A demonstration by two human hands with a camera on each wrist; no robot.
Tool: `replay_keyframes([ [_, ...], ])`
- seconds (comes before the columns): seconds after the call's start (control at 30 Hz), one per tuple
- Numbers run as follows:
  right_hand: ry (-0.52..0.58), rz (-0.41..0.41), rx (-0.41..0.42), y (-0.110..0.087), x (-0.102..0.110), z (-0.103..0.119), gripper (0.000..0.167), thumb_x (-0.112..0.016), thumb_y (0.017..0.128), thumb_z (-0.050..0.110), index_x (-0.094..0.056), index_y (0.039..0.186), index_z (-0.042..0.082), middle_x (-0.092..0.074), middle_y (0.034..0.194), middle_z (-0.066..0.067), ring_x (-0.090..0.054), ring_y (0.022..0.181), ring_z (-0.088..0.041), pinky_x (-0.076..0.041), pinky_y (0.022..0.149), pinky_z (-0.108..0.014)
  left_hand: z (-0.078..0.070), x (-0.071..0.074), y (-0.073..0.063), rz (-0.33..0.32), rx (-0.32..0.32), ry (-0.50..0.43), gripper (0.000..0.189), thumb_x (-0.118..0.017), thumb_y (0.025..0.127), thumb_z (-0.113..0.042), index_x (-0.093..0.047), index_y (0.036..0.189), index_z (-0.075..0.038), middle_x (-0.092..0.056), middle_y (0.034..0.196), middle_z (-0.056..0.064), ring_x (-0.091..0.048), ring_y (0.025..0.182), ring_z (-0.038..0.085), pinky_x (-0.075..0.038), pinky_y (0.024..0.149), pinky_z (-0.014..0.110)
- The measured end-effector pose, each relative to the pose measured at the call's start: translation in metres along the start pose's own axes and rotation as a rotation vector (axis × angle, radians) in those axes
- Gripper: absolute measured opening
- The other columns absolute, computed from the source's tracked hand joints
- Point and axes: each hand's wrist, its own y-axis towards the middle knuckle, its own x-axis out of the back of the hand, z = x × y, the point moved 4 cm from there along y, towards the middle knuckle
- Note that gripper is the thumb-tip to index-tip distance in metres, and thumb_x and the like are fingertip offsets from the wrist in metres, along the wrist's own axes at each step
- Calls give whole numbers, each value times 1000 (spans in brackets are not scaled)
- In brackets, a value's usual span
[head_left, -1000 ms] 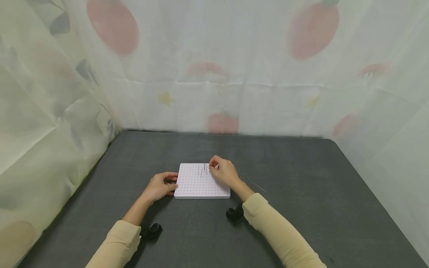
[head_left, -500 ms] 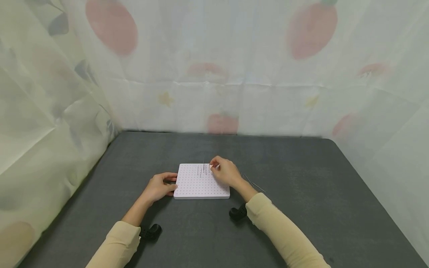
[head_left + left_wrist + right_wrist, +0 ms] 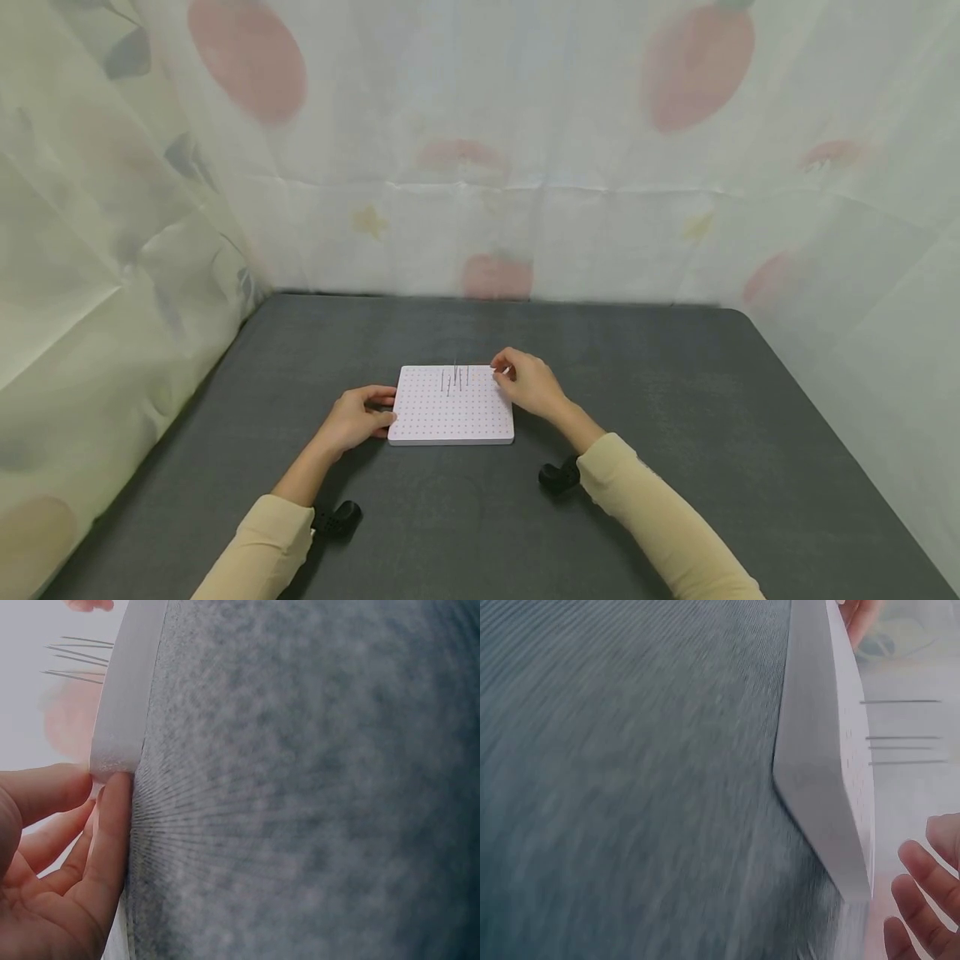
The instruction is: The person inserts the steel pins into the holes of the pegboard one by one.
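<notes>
Left hand [image 3: 356,417] pinches the board [image 3: 450,421] by the edge on its side. Board flat, between the hands. Right hand [image 3: 531,383] just beside the far corner on its own side, fingers loosely bent, apart, nothing seen in them. Standing so far: about five pins [image 3: 904,738], between the hands. Remaining: slivers [image 3: 806,951] below right hand, likely loose pins, too small to count. Many holes unfilled; probably early.

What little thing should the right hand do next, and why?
Maybe the right hand should reach down to the table beside the board. It looks empty, and thin tips near the board's corner could be loose pins. Upright pins already stand in the board, and the left hand pinches its edge.
</notes>
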Motion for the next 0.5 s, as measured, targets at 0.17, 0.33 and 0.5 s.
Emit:
replay_keyframes([
  [0.17, 4, 4, 11, -7, 10, -8, 12, -61, 87, 15, -63, 99, 14, -63, 92, 4, -59, 81, -11, -50, 70, -28, 0, 0, 0, 6, -3, 4, 46, -64, 82, -1, -52, 126, 1, -56, 115, 20, -63, 80, 17, -57, 62, 31],
  [0.33, -8, -2, 23, -16, 23, -17, 12, -62, 87, 16, -62, 98, 14, -63, 91, 4, -60, 82, -12, -51, 70, -30, -1, 0, 0, 5, -1, 9, 46, -63, 82, -2, -52, 126, 0, -56, 115, 19, -63, 80, 17, -57, 63, 31],
  [0.5, -9, 0, 23, -24, 34, -30, 14, -61, 87, 15, -63, 100, 12, -64, 92, 3, -61, 83, -14, -52, 71, -32, -1, -1, 0, 6, -5, 9, 46, -63, 81, -1, -52, 126, 1, -56, 115, 19, -63, 80, 16, -57, 63, 31],
])
